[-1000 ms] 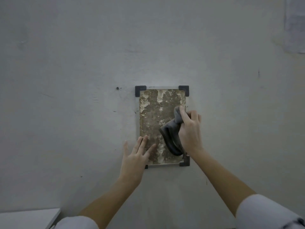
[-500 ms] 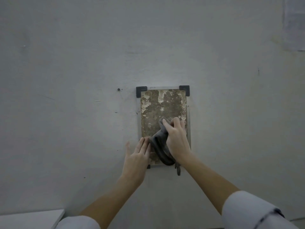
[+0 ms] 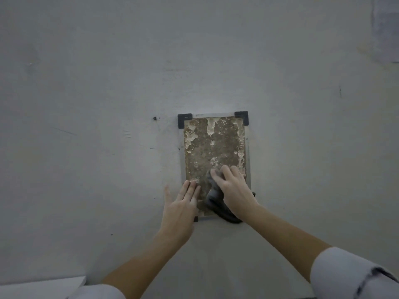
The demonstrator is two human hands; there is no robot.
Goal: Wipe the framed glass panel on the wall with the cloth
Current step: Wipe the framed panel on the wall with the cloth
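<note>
**Right hand (image 3: 234,190) and cloth (image 3: 216,201) drop to the panel's lower right**

Over the last second the right hand has carried the cloth from the right edge of the framed glass panel (image 3: 214,147) down toward its lower right corner. The left hand (image 3: 180,203) has stayed at the lower left corner.

The panel hangs upright on the grey wall (image 3: 86,83), its glass mottled brown with pale flaked patches, mostly near the top edge. Black corner brackets (image 3: 184,120) hold its two top corners, and a third shows just beside the left hand at the bottom edge.

The dark grey cloth lies bunched against the lower right part of the glass. One fold hangs past the bottom edge onto the wall.

The right hand covers the cloth with its fingers bent over the bunch, grasping it and pressing it to the glass. The thumb is hidden and the hand is slightly blurred.

The left hand is flat and released, fingers straight and close together. Its fingertips lie on the panel's lower left edge, and the palm sits over the wall below.

A pale ledge (image 3: 41,283) shows at the wall's lower left.
</note>
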